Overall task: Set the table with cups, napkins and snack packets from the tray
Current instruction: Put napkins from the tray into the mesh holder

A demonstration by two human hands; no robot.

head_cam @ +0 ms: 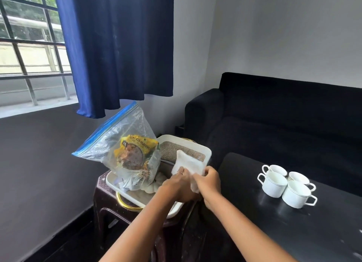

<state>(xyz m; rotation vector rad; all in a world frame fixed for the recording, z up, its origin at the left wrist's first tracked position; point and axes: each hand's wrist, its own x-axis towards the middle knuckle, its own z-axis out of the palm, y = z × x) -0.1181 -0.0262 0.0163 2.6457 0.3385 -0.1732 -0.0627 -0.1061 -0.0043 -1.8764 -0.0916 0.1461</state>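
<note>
A white tray (203,146) sits on a dark stool at the lower middle. Over it, my left hand (176,185) and my right hand (207,180) both pinch a stack of white napkins (188,163). A clear zip bag (125,144) with yellow snack packets (135,150) stands in the tray's left part. A brown woven mat (182,151) lies in the tray under the napkins. Several white cups (284,185) stand grouped on the black table (313,232) at the right.
A black sofa (284,114) stands behind the table. The dark brown stool (109,203) holds the tray. A blue curtain (121,46) hangs over the window at the upper left, and a dark wall runs below it.
</note>
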